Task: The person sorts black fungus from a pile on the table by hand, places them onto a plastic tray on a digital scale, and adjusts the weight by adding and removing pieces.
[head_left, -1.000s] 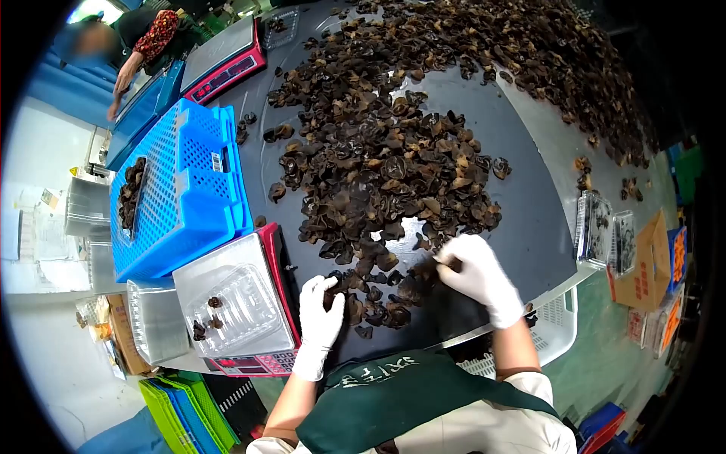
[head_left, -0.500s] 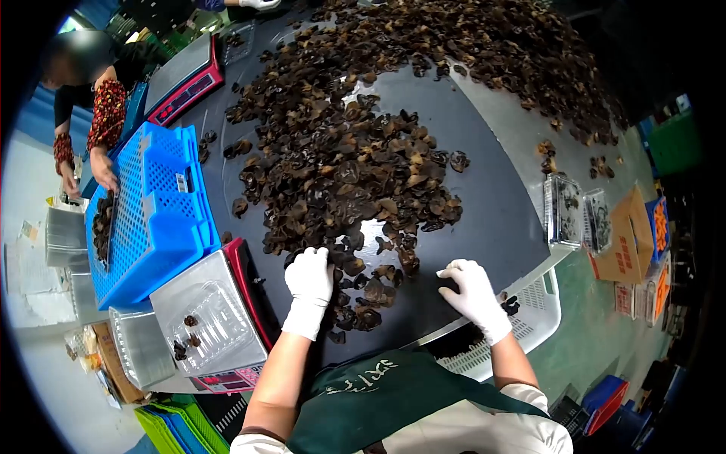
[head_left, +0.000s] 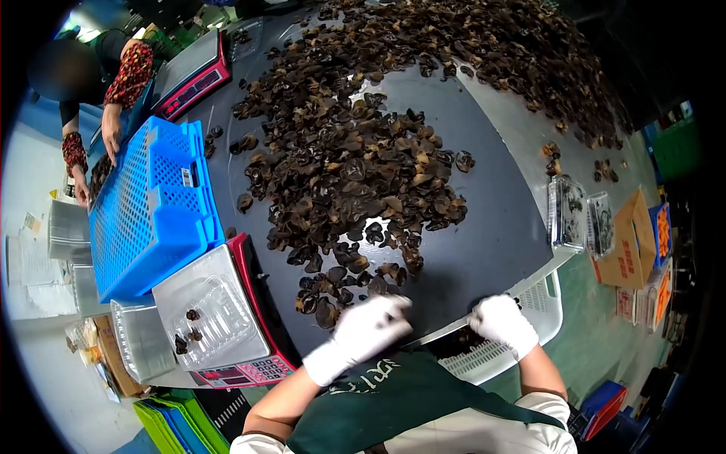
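Observation:
My left hand (head_left: 370,329), in a white glove, is over the near edge of the dark table, blurred, its fingers partly curled. Just beyond it lie loose wood ear mushrooms (head_left: 327,291), below a large heap of wood ear mushrooms (head_left: 348,166). My right hand (head_left: 504,324), also gloved, is closed at the table's front edge, above a white perforated basket (head_left: 541,306). Whatever its fingers may hold is hidden. Dark pieces show inside the basket beneath the edge.
To the left, a scale (head_left: 208,318) carries a clear plastic tray with several mushroom pieces. Behind it stands a blue crate (head_left: 162,212), where a co-worker's hands (head_left: 111,132) reach. Clear boxes (head_left: 566,216) and a cardboard box (head_left: 624,242) are at the right.
My left hand has moved from the pile's left side rightward and toward me. My right hand has drawn slightly back and right, its fingers now closed. The co-worker's hands have shifted along the crate.

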The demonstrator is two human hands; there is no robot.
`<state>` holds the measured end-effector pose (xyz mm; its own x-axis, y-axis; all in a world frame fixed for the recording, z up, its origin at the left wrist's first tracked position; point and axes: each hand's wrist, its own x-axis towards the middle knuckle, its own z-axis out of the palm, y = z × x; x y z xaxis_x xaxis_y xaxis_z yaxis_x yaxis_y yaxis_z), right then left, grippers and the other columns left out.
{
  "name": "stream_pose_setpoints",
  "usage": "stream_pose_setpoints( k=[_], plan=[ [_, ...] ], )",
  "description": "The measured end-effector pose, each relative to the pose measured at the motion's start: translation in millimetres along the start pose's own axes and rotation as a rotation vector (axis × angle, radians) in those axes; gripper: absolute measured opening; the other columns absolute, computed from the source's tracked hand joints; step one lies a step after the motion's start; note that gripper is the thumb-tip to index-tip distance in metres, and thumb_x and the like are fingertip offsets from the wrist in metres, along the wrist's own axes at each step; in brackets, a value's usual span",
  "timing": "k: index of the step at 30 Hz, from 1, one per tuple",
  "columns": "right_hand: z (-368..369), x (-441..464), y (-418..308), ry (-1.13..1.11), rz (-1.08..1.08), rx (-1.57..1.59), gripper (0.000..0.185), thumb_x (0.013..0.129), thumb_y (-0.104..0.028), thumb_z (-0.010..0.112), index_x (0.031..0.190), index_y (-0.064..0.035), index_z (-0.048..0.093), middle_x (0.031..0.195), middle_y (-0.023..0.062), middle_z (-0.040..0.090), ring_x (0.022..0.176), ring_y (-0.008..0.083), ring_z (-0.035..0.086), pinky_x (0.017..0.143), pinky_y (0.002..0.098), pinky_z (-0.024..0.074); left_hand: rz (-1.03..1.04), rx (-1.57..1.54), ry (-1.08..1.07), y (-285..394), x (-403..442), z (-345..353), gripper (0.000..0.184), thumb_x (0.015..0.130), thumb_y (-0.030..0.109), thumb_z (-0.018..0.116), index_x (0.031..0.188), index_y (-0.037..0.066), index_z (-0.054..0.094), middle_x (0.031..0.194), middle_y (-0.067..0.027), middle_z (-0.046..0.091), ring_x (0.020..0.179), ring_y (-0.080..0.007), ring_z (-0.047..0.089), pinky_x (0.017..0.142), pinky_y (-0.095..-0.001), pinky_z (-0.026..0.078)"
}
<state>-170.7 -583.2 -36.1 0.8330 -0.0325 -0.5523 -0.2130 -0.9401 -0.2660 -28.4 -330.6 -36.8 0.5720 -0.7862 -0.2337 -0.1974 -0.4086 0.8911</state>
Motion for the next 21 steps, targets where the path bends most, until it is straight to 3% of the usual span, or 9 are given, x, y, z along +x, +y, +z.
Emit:
stream_pose_setpoints(
  k=[3, 5, 8, 11, 13, 15, 17, 19, 21],
  plan=[
    [-16.3, 19.2, -18.0, 0.376, -0.122, 0.063, 0.018, 0.082, -0.023, 0.061, 0.073, -0.0086, 0.068, 0.071, 0.009, 0.064, 0.077, 0.0276, 0.064, 0.072, 0.04, 0.0496, 0.239, 0.049, -0.131, 2.7, -10.0, 23.4, 0.028, 0.079, 0.021, 0.074, 0.104, 0.01, 0.067, 0.081, -0.0052, 0.062, 0.068, -0.0199, 0.061, 0.063, -0.0303, 0.051],
    [-12.8, 34.8, -40.0, 0.443, -0.234, 0.285, 0.011, 0.081, -0.018, 0.063, 0.077, -0.0094, 0.069, 0.073, 0.0072, 0.063, 0.076, 0.0266, 0.064, 0.07, 0.0394, 0.0497, 0.322, 0.292, 0.073, -12.8, -9.5, 19.8, 0.016, 0.08, 0.019, 0.071, 0.094, 0.011, 0.068, 0.078, -0.0057, 0.062, 0.069, -0.0235, 0.062, 0.063, -0.0328, 0.051],
    [17.9, 66.0, -72.9, 0.542, -0.433, 0.322, 0.008, 0.08, -0.017, 0.065, 0.084, -0.0114, 0.069, 0.075, 0.0052, 0.062, 0.071, 0.0254, 0.062, 0.066, 0.0383, 0.0486, 0.186, 0.404, 0.319, -24.2, -17.0, -11.2, 0.007, 0.082, 0.014, 0.067, 0.086, 0.009, 0.068, 0.081, -0.0073, 0.066, 0.073, -0.0258, 0.064, 0.066, -0.0342, 0.052],
    [33.4, 87.8, -105.8, 0.65, -0.415, 0.249, 0.012, 0.073, -0.015, 0.07, 0.085, -0.0133, 0.069, 0.078, 0.0024, 0.057, 0.075, 0.0212, 0.056, 0.065, 0.0352, 0.0427, -0.076, 0.293, 0.526, -33.0, -37.6, -36.7, 0.01, 0.081, 0.003, 0.065, 0.091, 0.004, 0.067, 0.087, -0.0101, 0.065, 0.081, -0.0241, 0.064, 0.074, -0.0319, 0.051],
    [39.6, 98.6, -113.6, 0.611, -0.418, 0.226, 0.013, 0.072, -0.015, 0.07, 0.086, -0.0129, 0.07, 0.079, 0.0035, 0.056, 0.077, 0.0227, 0.055, 0.066, 0.0363, 0.0429, -0.055, 0.368, 0.676, -45.8, -48.9, -47.1, 0.019, 0.079, 0.003, 0.065, 0.098, 0.006, 0.066, 0.092, -0.01, 0.063, 0.087, -0.0266, 0.06, 0.08, -0.0355, 0.048],
    [36.5, 101.4, -115.1, 0.57, -0.419, 0.199, 0.015, 0.072, -0.015, 0.069, 0.086, -0.0125, 0.07, 0.08, 0.0045, 0.055, 0.078, 0.0242, 0.055, 0.068, 0.0373, 0.0432, -0.134, 0.347, 0.68, -58.0, -64.7, -49.0, 0.039, 0.077, 0.002, 0.067, 0.115, 0.006, 0.059, 0.112, -0.0139, 0.057, 0.109, -0.0311, 0.053, 0.096, -0.0392, 0.042],
    [18.0, 91.1, -104.1, 0.538, -0.424, 0.502, 0.015, 0.07, -0.012, 0.066, 0.085, -0.0105, 0.069, 0.083, 0.0046, 0.057, 0.081, 0.0266, 0.055, 0.073, 0.0373, 0.0441, -0.213, 0.33, 0.687, -65.4, -77.2, -43.8, 0.05, 0.076, 0.004, 0.068, 0.124, 0.006, 0.054, 0.123, -0.0169, 0.05, 0.119, -0.0334, 0.046, 0.104, -0.0406, 0.037],
    [-6.7, 74.7, -79.8, 0.51, -0.439, 0.565, 0.011, 0.07, -0.01, 0.063, 0.079, -0.0069, 0.067, 0.088, 0.006, 0.064, 0.089, 0.0269, 0.059, 0.08, 0.0375, 0.0468, -0.254, 0.335, 0.654, -70.9, -87.3, -33.3, 0.06, 0.076, 0.006, 0.069, 0.132, 0.007, 0.048, 0.132, -0.0195, 0.043, 0.126, -0.0351, 0.04, 0.108, -0.0422, 0.033],
    [-25.4, 54.4, -36.4, 0.056, -0.545, 0.497, 0.019, 0.072, -0.013, 0.063, 0.087, -0.0075, 0.072, 0.087, 0.0107, 0.069, 0.085, 0.0283, 0.063, 0.082, 0.0384, 0.0489, -0.283, 0.348, 0.63, -83.5, -95.9, -20.2, 0.071, 0.075, 0.008, 0.071, 0.139, 0.007, 0.041, 0.14, -0.0223, 0.035, 0.132, -0.0381, 0.034, 0.11, -0.0443, 0.03]
  ],
)
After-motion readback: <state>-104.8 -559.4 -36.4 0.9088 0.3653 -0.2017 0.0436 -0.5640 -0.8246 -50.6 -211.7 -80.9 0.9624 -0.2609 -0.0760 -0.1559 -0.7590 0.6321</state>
